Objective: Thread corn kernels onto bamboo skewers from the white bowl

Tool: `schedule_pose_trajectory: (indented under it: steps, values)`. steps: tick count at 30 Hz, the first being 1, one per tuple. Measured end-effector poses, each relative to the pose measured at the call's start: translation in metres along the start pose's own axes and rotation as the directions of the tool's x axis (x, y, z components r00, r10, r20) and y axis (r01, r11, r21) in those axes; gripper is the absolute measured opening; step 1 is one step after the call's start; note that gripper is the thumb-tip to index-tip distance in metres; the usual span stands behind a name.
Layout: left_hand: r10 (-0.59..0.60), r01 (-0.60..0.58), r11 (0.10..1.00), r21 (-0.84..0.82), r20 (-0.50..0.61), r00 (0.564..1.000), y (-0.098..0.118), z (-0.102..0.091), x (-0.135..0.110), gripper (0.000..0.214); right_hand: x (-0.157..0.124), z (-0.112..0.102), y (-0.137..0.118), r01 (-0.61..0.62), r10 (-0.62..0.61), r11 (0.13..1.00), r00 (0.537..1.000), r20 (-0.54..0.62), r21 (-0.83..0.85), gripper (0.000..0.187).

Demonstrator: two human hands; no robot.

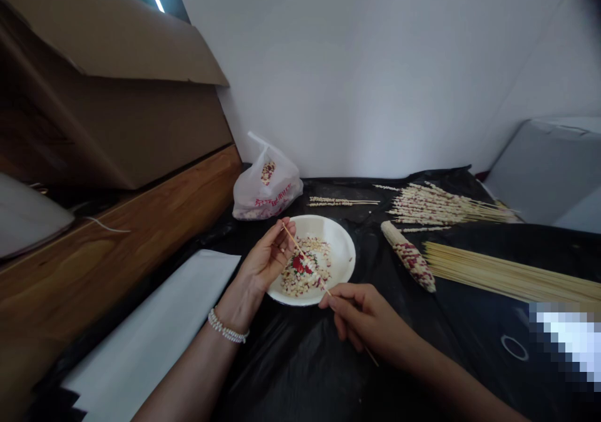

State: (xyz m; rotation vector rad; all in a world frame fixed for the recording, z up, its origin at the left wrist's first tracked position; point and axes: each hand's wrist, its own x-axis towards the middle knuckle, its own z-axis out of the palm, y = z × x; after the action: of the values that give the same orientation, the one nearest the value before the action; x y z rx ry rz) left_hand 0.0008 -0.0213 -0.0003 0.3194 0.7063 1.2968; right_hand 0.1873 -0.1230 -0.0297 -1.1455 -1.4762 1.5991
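A thin bamboo skewer (pixel 293 237) slants over the bowl, with several pale corn kernels threaded partway along it. My right hand (pixel 359 315) pinches its lower part, and the end sticks out below the fingers. At the upper tip, my left hand (pixel 268 256) has thumb and fingertips closed round the skewer; whether a kernel is also between them is too small to tell. Beneath both hands is a white bowl (pixel 345 240) with a red flower pattern on its bottom. Loose cream and purple corn kernels (pixel 295 284) are scattered inside it.
A plastic bag of kernels (pixel 267 190) stands behind the bowl. Threaded skewers (pixel 427 203) lie at back right, a few more (pixel 335 202) nearer the bag. A partly stripped corn cob (pixel 410 259) touches bare skewers (pixel 507 272). White sheets (pixel 164 328) and a cardboard box (pixel 154 121) are left.
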Motion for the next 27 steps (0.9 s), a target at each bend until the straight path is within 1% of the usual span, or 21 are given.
schedule_pose_trajectory:
  steps: [4,11,15,20,24,27]
  values:
    - [-0.012,0.012,1.0,-0.017,-0.009,1.0,0.0,-0.002,0.002,0.015,0.0,0.001,0.0,-0.005,0.005,1.0,1.0,-0.019,0.004,0.027]
    - [-0.02,0.022,0.999,0.044,-0.041,0.999,-0.002,0.004,-0.002,0.013,0.001,0.005,-0.001,0.001,0.0,1.0,0.998,-0.062,0.018,0.03]
    - [-0.002,0.005,0.998,0.058,-0.049,0.999,-0.002,0.007,-0.004,0.014,0.0,0.007,-0.001,-0.004,0.004,1.0,0.998,-0.07,0.001,0.03]
    - [0.025,-0.02,0.997,0.069,-0.077,0.997,-0.003,0.008,-0.005,0.015,-0.001,0.007,-0.003,0.022,-0.028,0.998,0.994,-0.105,-0.052,0.032]
    - [0.037,-0.031,0.997,0.075,-0.076,0.996,-0.006,0.01,-0.007,0.014,-0.001,0.008,-0.001,0.036,-0.044,0.996,0.994,-0.097,-0.084,0.031]
    - [0.006,-0.001,0.997,0.083,-0.059,0.998,-0.007,0.011,-0.009,0.015,0.0,0.008,0.001,0.049,-0.056,0.996,0.994,-0.091,-0.078,0.03]
